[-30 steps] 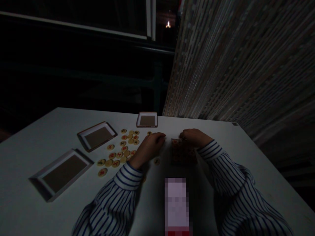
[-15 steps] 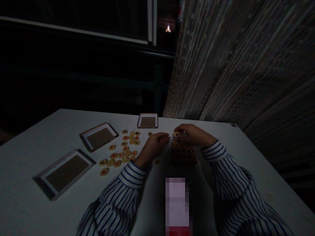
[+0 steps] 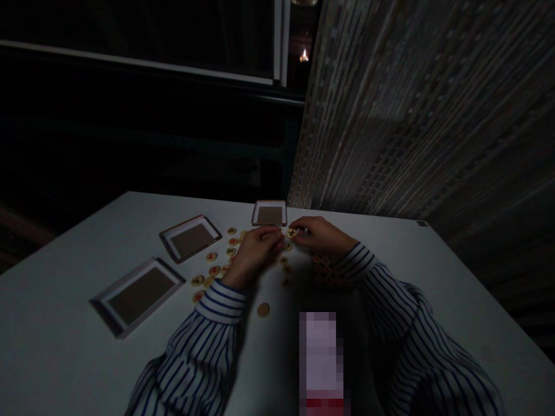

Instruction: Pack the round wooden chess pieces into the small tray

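Note:
My right hand (image 3: 323, 234) pinches a round Chinese chess piece (image 3: 291, 233) with a black mark, held just above the table. Facing it from the left is my left hand (image 3: 254, 254), its fingers curled together close to that piece; what they hold, if anything, is hidden. Beneath and between the hands runs a short line of chess pieces (image 3: 285, 269). A block of pieces (image 3: 323, 268) packed side by side lies under my right wrist, partly covered by the sleeve. Loose pieces (image 3: 211, 257) with red or black marks are scattered left of my left hand, which covers some.
Three shallow box trays stand on the white table (image 3: 56, 277): a near-left tray (image 3: 173, 266), a tray behind it (image 3: 167, 248) and a far tray (image 3: 284, 215). One blank-faced piece (image 3: 263, 309) lies nearer me. A string curtain (image 3: 347, 127) hangs behind at right.
My right hand has moved left, away from the packed block, with a chess piece in its fingers. My left hand has shifted slightly left and its fingers are more curled. The view has shifted a little.

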`<action>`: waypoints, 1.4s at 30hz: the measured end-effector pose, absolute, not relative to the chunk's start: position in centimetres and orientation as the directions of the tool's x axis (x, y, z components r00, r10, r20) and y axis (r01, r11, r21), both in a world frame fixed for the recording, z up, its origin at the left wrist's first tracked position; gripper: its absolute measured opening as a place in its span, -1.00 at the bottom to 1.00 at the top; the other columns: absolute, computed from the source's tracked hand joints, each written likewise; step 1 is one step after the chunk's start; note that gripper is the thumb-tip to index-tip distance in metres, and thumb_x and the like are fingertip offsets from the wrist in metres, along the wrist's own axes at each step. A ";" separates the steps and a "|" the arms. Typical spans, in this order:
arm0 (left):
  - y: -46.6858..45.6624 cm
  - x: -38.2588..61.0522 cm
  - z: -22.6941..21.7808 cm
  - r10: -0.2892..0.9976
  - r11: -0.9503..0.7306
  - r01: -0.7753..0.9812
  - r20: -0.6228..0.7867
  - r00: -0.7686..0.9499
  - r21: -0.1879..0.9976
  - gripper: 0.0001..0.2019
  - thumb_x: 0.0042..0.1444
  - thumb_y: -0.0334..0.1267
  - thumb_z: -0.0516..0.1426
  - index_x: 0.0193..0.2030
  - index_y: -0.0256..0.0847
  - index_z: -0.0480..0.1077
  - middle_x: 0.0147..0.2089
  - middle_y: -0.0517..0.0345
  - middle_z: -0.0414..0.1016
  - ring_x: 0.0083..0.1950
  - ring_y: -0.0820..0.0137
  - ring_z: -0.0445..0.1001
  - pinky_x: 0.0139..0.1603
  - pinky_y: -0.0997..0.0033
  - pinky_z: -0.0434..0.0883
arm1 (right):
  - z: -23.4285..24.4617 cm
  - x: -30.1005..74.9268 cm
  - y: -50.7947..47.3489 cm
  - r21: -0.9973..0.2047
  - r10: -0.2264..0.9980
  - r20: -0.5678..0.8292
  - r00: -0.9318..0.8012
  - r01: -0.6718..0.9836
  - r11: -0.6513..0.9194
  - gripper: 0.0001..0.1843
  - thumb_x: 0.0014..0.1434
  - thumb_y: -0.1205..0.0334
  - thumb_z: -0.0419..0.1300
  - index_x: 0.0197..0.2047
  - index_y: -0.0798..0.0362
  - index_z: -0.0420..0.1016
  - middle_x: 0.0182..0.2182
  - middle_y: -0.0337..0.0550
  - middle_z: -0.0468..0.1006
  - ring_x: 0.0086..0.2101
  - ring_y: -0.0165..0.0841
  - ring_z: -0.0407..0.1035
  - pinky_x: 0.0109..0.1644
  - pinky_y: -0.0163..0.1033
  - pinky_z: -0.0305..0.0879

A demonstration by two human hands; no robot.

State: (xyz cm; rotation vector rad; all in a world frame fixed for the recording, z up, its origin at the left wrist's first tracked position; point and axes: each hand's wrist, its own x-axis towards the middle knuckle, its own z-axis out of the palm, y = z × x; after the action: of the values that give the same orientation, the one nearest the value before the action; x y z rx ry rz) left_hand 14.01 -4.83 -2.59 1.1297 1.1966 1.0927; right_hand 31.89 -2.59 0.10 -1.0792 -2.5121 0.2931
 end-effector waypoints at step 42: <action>-6.4 17.6 -5.1 0.858 -0.481 0.693 0.125 0.499 0.538 -0.72 0.11 -0.31 -0.06 -0.15 -0.23 0.42 -0.17 -0.01 0.50 -0.13 0.31 0.43 -0.13 0.37 0.29 | -3.6 39.4 -5.9 -0.101 0.874 -0.115 -0.472 0.881 0.462 -0.69 0.11 0.23 0.03 -0.09 0.06 0.44 -0.19 -0.07 0.51 -0.20 -0.31 0.38 -0.19 -0.33 0.21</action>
State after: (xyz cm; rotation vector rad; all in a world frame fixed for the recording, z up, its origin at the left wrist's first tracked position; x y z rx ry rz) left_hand 17.64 -6.40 -5.07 2.3265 1.2817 0.5339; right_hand 39.43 -5.87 -3.65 -1.6375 -2.7256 0.2329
